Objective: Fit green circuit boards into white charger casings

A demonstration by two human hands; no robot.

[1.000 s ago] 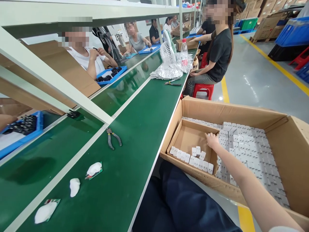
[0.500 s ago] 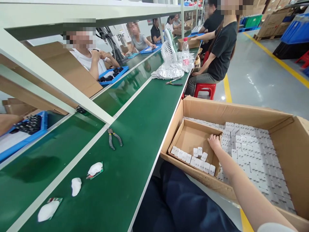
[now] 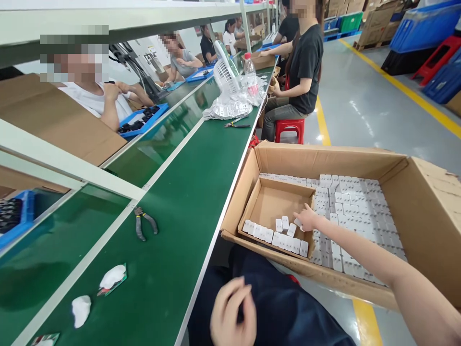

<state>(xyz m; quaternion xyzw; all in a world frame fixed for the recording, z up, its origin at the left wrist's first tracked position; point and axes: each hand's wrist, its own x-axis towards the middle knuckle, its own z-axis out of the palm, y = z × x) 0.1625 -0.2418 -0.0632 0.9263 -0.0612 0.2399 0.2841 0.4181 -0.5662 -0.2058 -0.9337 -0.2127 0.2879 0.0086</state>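
My right hand (image 3: 307,218) reaches into a shallow cardboard tray (image 3: 276,186), its fingers on or beside a small white piece at the tray's right side. White rectangular pieces (image 3: 289,242) line the tray's near edge, with a few loose ones behind them. That tray sits in a large carton (image 3: 331,156) beside many white pieces (image 3: 356,206) in rows. Over my lap, my left hand (image 3: 233,312) is slightly blurred, fingers curled, and whether it holds anything is hidden.
On the green table (image 3: 180,192) lie pliers (image 3: 145,223), white lumps (image 3: 81,310), and a second pair of pliers (image 3: 236,125) near a fan (image 3: 226,77) and a bottle (image 3: 249,72). A person in black (image 3: 306,62) sits beyond the carton.
My left hand has come into view over my lap. My right hand now points into the tray, closer to the loose pieces. The whole view has shifted, moving the table's things left.
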